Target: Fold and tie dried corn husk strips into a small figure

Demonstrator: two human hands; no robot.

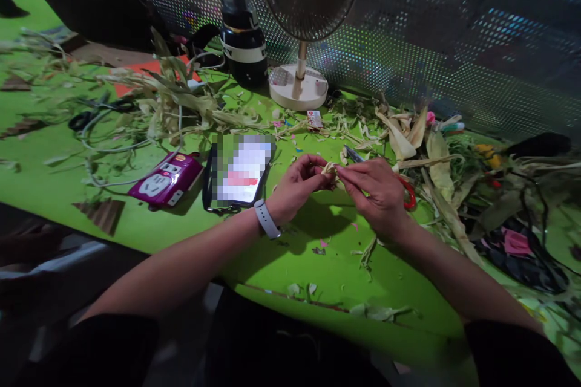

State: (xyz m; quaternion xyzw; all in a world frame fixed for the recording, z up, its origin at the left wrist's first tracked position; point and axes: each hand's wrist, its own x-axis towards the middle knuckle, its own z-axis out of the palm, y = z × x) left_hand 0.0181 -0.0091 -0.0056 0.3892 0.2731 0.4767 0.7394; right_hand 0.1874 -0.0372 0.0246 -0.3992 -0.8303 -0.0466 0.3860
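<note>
Between my two hands, just above the green table, is a small twisted piece of pale dried corn husk (330, 170). My left hand (299, 184), with a light watch band at the wrist, pinches it from the left. Thumb and fingertips of my right hand (376, 193) close on its right side. Partly hidden behind my right hand lies a pair of scissors; a red handle (410, 193) and a dark blade (353, 154) show. To the left of my left hand lies a lit phone (247, 172), its screen partly blurred.
A purple power socket (166, 181) with a white cable sits left of the phone. Behind stand a black bottle (244, 42) and a fan (299, 87). Husk piles (181, 100) lie at back left, more husks (438, 163) at right. Scraps litter the green table (290, 266).
</note>
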